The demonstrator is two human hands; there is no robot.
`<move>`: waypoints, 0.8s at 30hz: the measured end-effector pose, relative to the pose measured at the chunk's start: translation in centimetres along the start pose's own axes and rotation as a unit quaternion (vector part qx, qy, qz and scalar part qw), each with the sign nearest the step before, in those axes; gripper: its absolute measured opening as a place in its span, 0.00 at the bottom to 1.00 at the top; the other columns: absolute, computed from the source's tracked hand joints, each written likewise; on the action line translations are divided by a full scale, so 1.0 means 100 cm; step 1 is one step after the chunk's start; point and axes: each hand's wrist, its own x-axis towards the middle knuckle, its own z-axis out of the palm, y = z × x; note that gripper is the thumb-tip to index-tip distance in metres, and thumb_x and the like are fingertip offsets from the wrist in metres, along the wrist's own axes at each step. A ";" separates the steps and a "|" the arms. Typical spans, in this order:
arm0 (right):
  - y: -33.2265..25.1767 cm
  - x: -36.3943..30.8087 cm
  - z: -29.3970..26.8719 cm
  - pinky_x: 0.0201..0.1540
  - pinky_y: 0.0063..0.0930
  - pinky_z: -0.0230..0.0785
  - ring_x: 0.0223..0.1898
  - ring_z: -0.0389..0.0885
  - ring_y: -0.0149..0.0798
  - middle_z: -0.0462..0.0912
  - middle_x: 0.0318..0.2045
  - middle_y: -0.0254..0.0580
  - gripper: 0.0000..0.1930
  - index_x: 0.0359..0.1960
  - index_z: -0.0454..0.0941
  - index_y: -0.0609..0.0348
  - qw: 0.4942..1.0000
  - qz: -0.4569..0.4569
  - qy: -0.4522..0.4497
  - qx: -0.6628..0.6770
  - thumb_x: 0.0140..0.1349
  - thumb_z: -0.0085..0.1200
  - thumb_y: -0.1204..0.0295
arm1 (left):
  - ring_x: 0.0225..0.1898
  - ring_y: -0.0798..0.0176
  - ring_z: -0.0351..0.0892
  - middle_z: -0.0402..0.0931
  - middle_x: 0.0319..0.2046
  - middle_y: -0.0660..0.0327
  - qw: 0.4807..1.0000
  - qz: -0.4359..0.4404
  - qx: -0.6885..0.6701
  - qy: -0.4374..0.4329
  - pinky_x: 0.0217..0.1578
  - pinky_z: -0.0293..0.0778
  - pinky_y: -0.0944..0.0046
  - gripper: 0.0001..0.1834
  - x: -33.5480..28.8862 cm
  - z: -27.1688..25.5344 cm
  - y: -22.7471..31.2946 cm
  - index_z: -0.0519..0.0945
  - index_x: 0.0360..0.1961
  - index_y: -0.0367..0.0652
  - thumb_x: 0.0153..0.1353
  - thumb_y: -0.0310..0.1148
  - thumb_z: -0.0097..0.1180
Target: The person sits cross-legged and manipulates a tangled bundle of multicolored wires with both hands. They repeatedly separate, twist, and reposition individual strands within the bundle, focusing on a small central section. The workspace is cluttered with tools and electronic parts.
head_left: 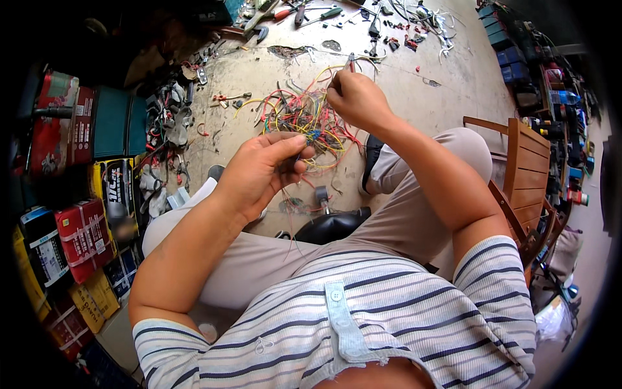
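Observation:
My left hand (pixel 267 167) is closed, with thumb and fingertips pinching thin wires (pixel 293 223) whose loose ends hang down in front of my lap. Farther forward and to the right, my right hand (pixel 357 97) is wrapped round small red-handled pliers (pixel 352 61); the metal jaws point away from me, and most of the handles are hidden in the fist. Between and beyond both hands lies a tangled heap of coloured wires (pixel 278 111) on the floor, mostly yellow, red and blue. A yellow strand runs from the heap up toward the pliers.
Screwdrivers (pixel 322 17) and small scraps (pixel 409 42) lie on the far floor (pixel 453 65). Stacked boxes (pixel 81 240) and a pile of parts (pixel 173 110) line the left. A wooden chair (pixel 528 168) stands at the right, before crowded shelves. A black rounded object (pixel 334 225) sits between my legs.

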 end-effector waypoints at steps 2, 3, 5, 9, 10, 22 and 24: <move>0.000 0.001 0.003 0.38 0.46 0.69 0.33 0.78 0.57 0.79 0.28 0.58 0.12 0.25 0.75 0.67 1.000 0.006 0.004 -0.029 0.53 0.46 0.68 | 0.26 0.74 0.74 0.77 0.31 0.63 1.000 -0.001 0.004 0.000 0.30 0.73 0.73 0.09 0.000 0.002 -0.002 0.75 0.40 0.39 0.61 0.31 0.55; -0.002 0.001 0.003 0.38 0.46 0.70 0.33 0.78 0.57 0.79 0.29 0.58 0.12 0.25 0.75 0.67 0.999 0.008 0.001 -0.040 0.53 0.46 0.68 | 0.26 0.74 0.74 0.77 0.31 0.63 1.000 0.000 0.006 0.001 0.30 0.73 0.73 0.09 0.000 0.002 -0.002 0.75 0.40 0.39 0.61 0.31 0.55; -0.006 0.001 0.002 0.38 0.46 0.70 0.33 0.79 0.57 0.80 0.29 0.58 0.12 0.25 0.75 0.67 0.998 0.013 -0.004 -0.064 0.52 0.47 0.68 | 0.26 0.74 0.74 0.77 0.31 0.63 1.000 0.007 0.022 -0.010 0.30 0.73 0.73 0.09 0.003 0.000 -0.004 0.75 0.40 0.39 0.61 0.31 0.55; -0.008 0.001 0.006 0.37 0.45 0.71 0.33 0.79 0.55 0.80 0.29 0.56 0.12 0.26 0.75 0.66 0.996 0.009 0.016 -0.087 0.52 0.48 0.67 | 0.26 0.74 0.74 0.77 0.31 0.62 0.999 0.012 0.039 -0.009 0.30 0.72 0.74 0.09 0.004 -0.001 -0.009 0.75 0.41 0.39 0.61 0.31 0.55; -0.008 0.002 0.006 0.37 0.45 0.71 0.33 0.79 0.55 0.80 0.29 0.55 0.12 0.26 0.75 0.65 0.995 0.014 0.016 -0.097 0.53 0.48 0.67 | 0.26 0.74 0.74 0.77 0.31 0.61 0.999 0.016 0.039 -0.007 0.30 0.72 0.74 0.09 0.006 -0.001 -0.009 0.75 0.41 0.39 0.61 0.30 0.55; -0.029 -0.010 -0.019 0.39 0.34 0.68 0.34 0.78 0.44 0.81 0.31 0.47 0.11 0.34 0.80 0.62 0.970 -0.121 0.089 0.189 0.57 0.50 0.68 | 0.27 0.75 0.75 0.79 0.33 0.61 0.990 0.127 0.022 0.058 0.31 0.73 0.75 0.10 0.008 -0.004 0.004 0.76 0.42 0.39 0.61 0.30 0.55; -0.034 -0.016 -0.019 0.39 0.30 0.68 0.33 0.78 0.39 0.81 0.30 0.47 0.12 0.34 0.80 0.63 0.948 -0.079 0.001 0.308 0.57 0.51 0.67 | 0.27 0.75 0.75 0.79 0.33 0.61 0.989 0.135 0.018 0.059 0.31 0.74 0.75 0.10 0.009 -0.004 0.006 0.76 0.42 0.39 0.61 0.30 0.55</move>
